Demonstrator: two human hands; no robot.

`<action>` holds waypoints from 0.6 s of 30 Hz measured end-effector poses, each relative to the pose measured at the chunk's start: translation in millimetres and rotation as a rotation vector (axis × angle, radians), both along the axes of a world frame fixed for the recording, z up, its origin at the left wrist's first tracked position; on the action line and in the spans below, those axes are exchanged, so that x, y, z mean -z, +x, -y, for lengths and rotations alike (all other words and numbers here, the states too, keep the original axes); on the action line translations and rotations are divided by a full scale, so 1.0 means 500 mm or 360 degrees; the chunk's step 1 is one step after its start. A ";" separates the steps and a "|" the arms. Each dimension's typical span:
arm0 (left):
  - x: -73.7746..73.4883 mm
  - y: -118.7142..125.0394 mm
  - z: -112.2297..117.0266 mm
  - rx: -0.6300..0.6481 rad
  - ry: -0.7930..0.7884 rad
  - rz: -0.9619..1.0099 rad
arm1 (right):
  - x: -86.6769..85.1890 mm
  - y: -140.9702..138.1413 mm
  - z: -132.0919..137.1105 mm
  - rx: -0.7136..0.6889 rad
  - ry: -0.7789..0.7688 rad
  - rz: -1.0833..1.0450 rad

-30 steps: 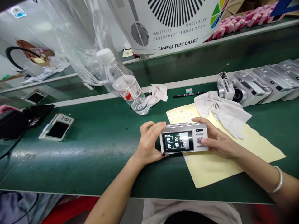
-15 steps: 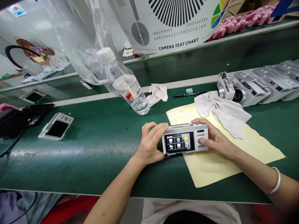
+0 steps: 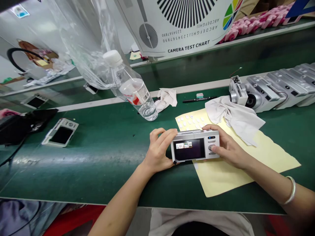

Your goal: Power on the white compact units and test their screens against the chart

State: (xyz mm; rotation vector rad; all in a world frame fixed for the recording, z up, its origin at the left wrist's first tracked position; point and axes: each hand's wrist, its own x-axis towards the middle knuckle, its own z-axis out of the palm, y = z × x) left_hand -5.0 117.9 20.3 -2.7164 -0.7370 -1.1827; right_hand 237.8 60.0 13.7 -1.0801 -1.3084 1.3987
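Note:
A silver digital camera is held between my two hands, its back turned toward me. My left hand grips its left end, fingers on top and thumb beneath. Around the right end is my right hand, with the thumb on the round button pad and the index finger along the top edge. The lit screen is mostly dark, with small picture thumbnails at its upper left. A blue light glows above the buttons. Under and behind the camera lies a yellow sheet bearing several small white stickers.
A water bottle leans behind my left hand. Crumpled cloths and a black pen lie at the back. Several silver cameras line the right. Another camera rests at left. A camera test chart hangs above.
The camera's screen has switched from a menu of icons to a dark page with small thumbnails. Both hands keep the same hold and have hardly moved.

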 end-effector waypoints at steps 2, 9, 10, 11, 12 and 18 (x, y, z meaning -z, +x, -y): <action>0.000 0.000 0.000 -0.0001 0.0000 0.0004 | -0.003 -0.001 0.001 -0.0009 -0.0028 -0.0042; -0.001 0.000 0.001 0.0008 -0.0103 -0.0007 | -0.024 0.002 0.006 -0.0142 -0.0304 -0.0208; -0.001 0.000 0.000 0.0004 -0.0113 -0.0009 | -0.025 0.003 0.007 -0.0161 -0.0316 -0.0236; -0.002 0.000 0.000 -0.0001 -0.0122 -0.0011 | -0.026 0.004 0.007 -0.0178 -0.0309 -0.0257; -0.002 -0.001 0.000 -0.0007 -0.0128 -0.0013 | -0.026 0.004 0.007 -0.0195 -0.0288 -0.0265; -0.007 -0.003 -0.004 -0.0010 -0.0137 -0.0058 | -0.021 0.007 0.007 -0.0257 -0.0101 -0.0183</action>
